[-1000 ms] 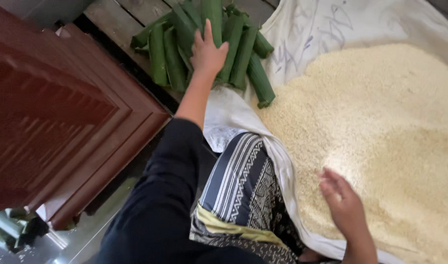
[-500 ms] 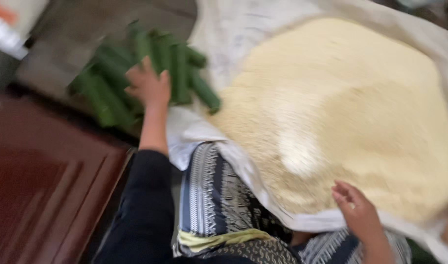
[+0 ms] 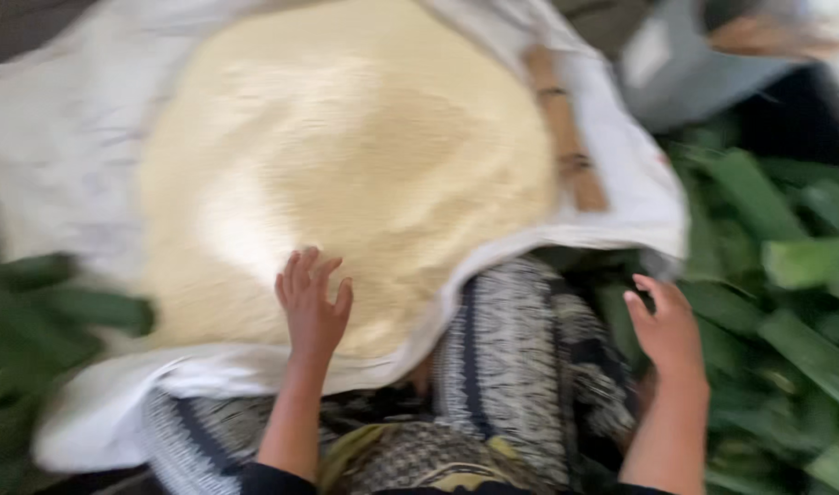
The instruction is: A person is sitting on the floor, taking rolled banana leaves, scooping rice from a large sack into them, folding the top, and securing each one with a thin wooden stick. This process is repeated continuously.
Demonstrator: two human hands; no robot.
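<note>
Left hand: fingers spread, palm down on the near edge of a pale yellow grain heap, gripping nothing. Grain heap: centre of view, piled on a white cloth. Right hand: fingers loosely open, empty, at 4 o'clock from the heap, just beside green leaf stalks. Patterned skirt: between the hands. More green stalks at 8 o'clock.

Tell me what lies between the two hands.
In the head view, between the left hand on the pale grain heap and the right hand lie the white sheet's edge and a patterned cloth over the lap.
</note>
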